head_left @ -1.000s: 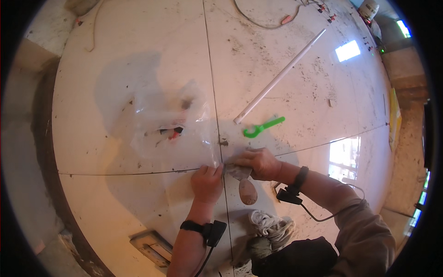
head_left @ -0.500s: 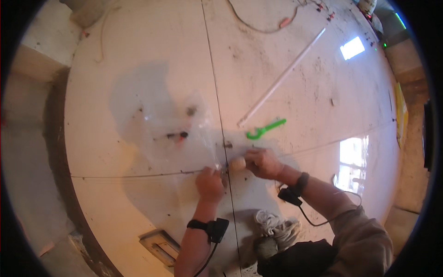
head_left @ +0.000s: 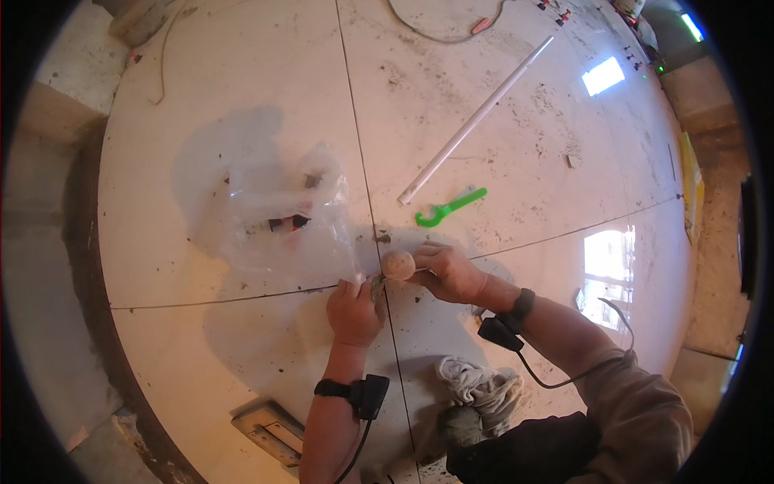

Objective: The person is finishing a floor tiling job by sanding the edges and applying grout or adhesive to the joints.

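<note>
My right hand (head_left: 451,273) is closed around a tool with a round, pale wooden handle end (head_left: 398,265); the knob faces upward, and the tool's other parts are mostly hidden by the fingers. Just to its left, my left hand (head_left: 355,315) has its fingers pressed together, low over the crossing of the floor joints. What they pinch is too small to make out. Against these fingers lies the corner of a clear plastic bag (head_left: 326,234) with small red and black pieces (head_left: 300,221) inside. Beyond my right hand rests a green hook-ended wrench (head_left: 451,207).
A long white strip (head_left: 480,117) lies diagonally on the large pale tiles. Near my left forearm is a flat rectangular float (head_left: 270,431) with a handle. A crumpled whitish cloth (head_left: 484,395) sits close to my body. A cable (head_left: 443,39) curves at the far side.
The wooden handle end has tipped, so its round face now points up. My hands stay close together at the joint. The whole view has shifted slightly.
</note>
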The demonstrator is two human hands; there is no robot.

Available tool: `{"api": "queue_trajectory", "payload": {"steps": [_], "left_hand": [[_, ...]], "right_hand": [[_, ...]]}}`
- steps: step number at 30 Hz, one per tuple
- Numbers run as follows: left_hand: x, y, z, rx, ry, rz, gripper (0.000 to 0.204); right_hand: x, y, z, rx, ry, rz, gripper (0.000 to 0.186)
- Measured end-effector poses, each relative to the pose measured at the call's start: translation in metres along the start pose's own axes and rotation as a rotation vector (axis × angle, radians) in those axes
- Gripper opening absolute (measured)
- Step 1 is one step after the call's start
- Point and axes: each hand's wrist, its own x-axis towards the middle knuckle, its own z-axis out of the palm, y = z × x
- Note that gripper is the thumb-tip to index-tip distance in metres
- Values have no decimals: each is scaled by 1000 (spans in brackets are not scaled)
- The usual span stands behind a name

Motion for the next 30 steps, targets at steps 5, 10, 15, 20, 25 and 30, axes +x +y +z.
{"api": "queue_trajectory", "payload": {"steps": [5, 10, 15, 20, 25, 30], "left_hand": [[-5, -5, 2, 31, -38, -29, 21], [1, 0, 2, 116, -60, -46, 19], [0, -1, 4, 92, -15, -44, 17], [-1, -4, 6, 106, 3, -18, 16], [1, -3, 5, 101, -27, -28, 12], [2, -2, 5, 81, -40, -43, 10]], "right_hand": [[2, -1, 0, -32, -5, 5, 9], [3, 3, -3, -56, -32, 33, 12], [4, 2, -1, -70, -33, 24, 9], [1, 4, 2, -81, -52, 29, 8], [2, 3, 1, -44, -55, 38, 9], [-1, 4, 2, -91, -82, 36, 17]]}}
